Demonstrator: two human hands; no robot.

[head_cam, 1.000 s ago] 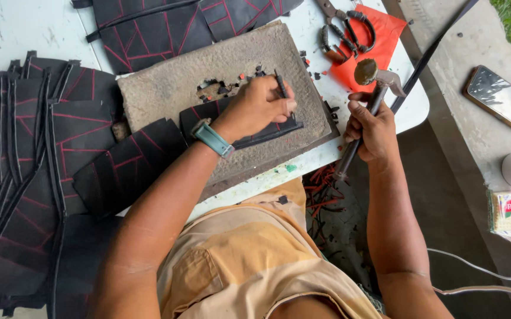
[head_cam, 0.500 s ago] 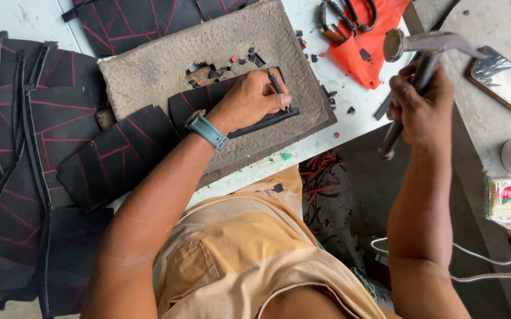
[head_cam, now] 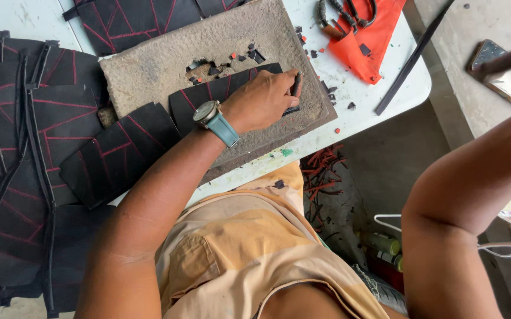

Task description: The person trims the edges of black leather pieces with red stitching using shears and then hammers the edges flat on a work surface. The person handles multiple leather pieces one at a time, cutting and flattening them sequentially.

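My fingers (head_cam: 284, 82) are curled round a thin dark punch tool (head_cam: 296, 85), holding it upright with its tip on the black panel with red stitching (head_cam: 208, 97). That left hand (head_cam: 261, 100) rests on the panel, which lies across a worn grey block (head_cam: 161, 59) on the white table (head_cam: 385, 94). My right hand is out of view past the right edge; only the raised forearm (head_cam: 474, 177) and a blurred dark handle (head_cam: 506, 59) show, so its grip I cannot tell. More stitched panels (head_cam: 25, 147) are stacked to the left.
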